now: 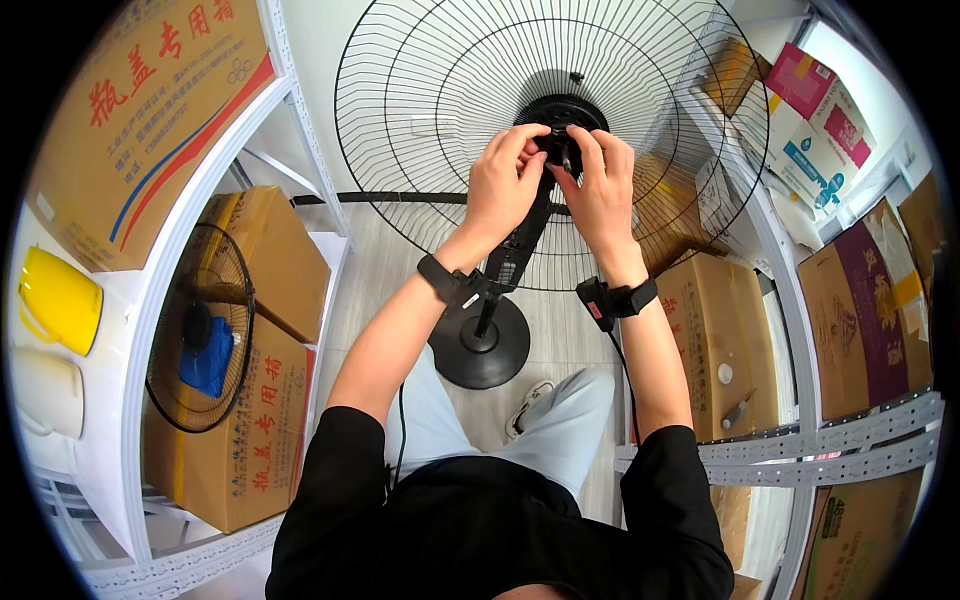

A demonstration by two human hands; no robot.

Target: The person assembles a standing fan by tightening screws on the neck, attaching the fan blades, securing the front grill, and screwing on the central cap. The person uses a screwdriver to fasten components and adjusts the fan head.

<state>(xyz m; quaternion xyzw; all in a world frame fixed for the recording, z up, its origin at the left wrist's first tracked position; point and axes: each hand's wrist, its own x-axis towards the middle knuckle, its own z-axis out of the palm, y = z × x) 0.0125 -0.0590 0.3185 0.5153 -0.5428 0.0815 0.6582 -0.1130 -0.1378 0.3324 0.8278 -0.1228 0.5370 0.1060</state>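
Observation:
In front of me stands a black floor fan, its pole rising from a round base (465, 365). A wide black wire grille (420, 100) spreads around the fan's dark hub (548, 108). Both hands are at the hub's centre. My left hand (503, 190) is closed, thumb and fingertips pinching the left side of a small dark part there. From the other side, my right hand (603, 190) grips the same part with thumb and bent fingers. The fingers hide most of that part, so its kind cannot be made out. A short shiny shaft shows between the hands.
White metal shelves stand close on both sides, with cardboard boxes (225, 430) on the left and more boxes (725, 330) on the right. A smaller round wire grille (240, 300) leans at the left boxes, near a yellow jug (65, 300).

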